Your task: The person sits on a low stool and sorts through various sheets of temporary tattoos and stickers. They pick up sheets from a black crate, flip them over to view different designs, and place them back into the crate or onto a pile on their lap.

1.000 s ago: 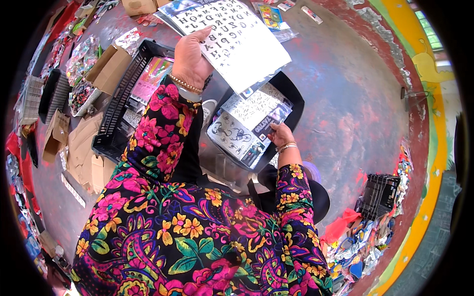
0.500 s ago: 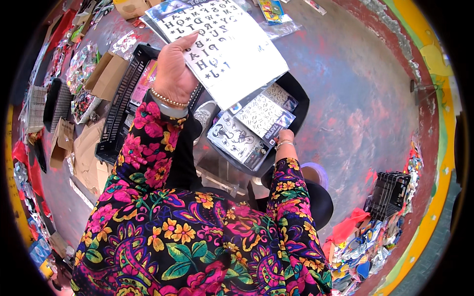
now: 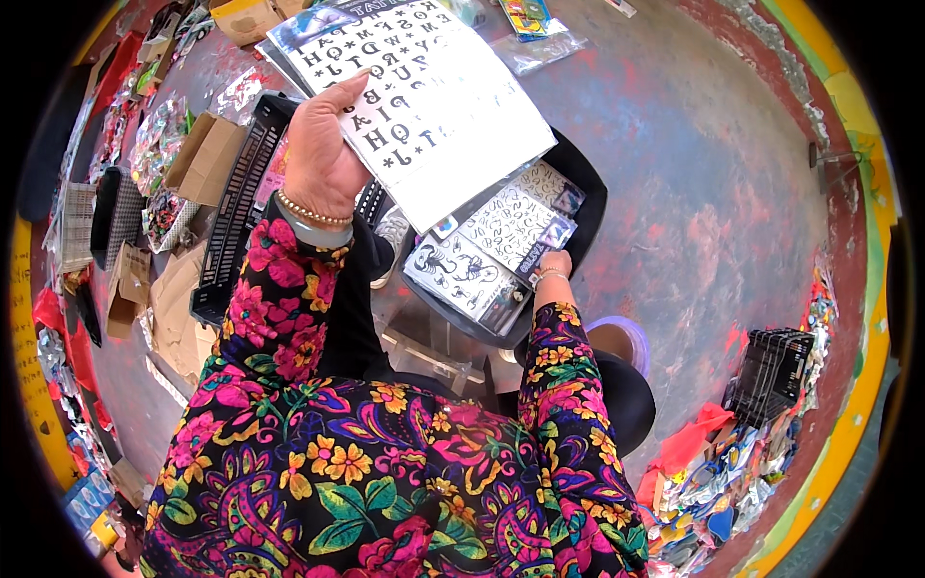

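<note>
My left hand (image 3: 326, 149) is closed on a few stacked tattoo sheets (image 3: 453, 144), thumb on top; the upper one is white with rows of black letters. They are held up over the far left part of a black tub (image 3: 597, 207). In the tub lie stacks of tattoo sheets: a scorpion sheet (image 3: 461, 275) at the near left, a curly-lettered sheet (image 3: 506, 226) beside it and another patterned sheet (image 3: 547, 183) farther back. My right hand (image 3: 552, 267) is closed at the near right corner of the curly-lettered sheet, its fingertips partly hidden.
A black slatted crate (image 3: 236, 212) stands left of my legs, near opened cardboard boxes (image 3: 130, 289). Colourful packages (image 3: 525, 19) lie on the floor ahead. Right of my knee sits a purple-rimmed round thing (image 3: 626, 342). Farther right are a black crate (image 3: 771, 376) and heaped scraps (image 3: 713, 501).
My left hand and its sheets have shifted slightly left and toward me, with more letters showing on the upper sheet. My right hand remains at the same sheet corner.
</note>
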Motion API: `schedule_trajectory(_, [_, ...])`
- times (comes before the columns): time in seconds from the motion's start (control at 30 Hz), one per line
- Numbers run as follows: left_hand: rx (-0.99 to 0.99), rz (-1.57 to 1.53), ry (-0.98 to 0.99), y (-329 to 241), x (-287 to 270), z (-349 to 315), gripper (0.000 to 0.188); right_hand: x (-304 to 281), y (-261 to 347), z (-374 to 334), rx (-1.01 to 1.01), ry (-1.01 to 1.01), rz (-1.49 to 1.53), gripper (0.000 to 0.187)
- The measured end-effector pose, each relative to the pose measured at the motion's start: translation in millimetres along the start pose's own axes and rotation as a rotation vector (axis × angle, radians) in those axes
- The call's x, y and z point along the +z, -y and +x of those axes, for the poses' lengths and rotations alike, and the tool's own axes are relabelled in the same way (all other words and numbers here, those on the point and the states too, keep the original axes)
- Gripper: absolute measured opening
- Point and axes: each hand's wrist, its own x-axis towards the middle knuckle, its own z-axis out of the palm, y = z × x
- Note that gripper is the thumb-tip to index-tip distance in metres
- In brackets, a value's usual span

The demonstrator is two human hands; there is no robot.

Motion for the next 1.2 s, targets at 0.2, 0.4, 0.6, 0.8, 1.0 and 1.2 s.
schedule_trajectory(0.2, [-0.027,-0.009,0.056,7,11,7,0.029,10,-44,64,-0.057,-0.233,-0.095,0.014])
schedule_trajectory(0.4, [-0.007,-0.018,0.048,-1,-9,2,0.030,0,10,-14,0.018,-0.128,-0.227,0.032])
schedule_trajectory(0.6, [-0.066,-0.057,0.088,3,0,4,0.029,-4,-3,-12,-0.015,-0.070,-0.300,0.037])
schedule_trajectory(0.8, [-0.057,-0.057,0.088,0,-9,3,0.030,17,-10,-7,-0.006,-0.028,-0.427,0.036])
schedule_trajectory(1.0, [-0.083,-0.071,0.123,6,3,7,0.031,34,-52,51,-0.057,-0.019,-0.616,0.037])
schedule_trajectory(1.2, [-0.110,-0.048,0.104,6,-10,6,0.031,12,11,-6,-0.162,-0.113,-0.394,0.031])
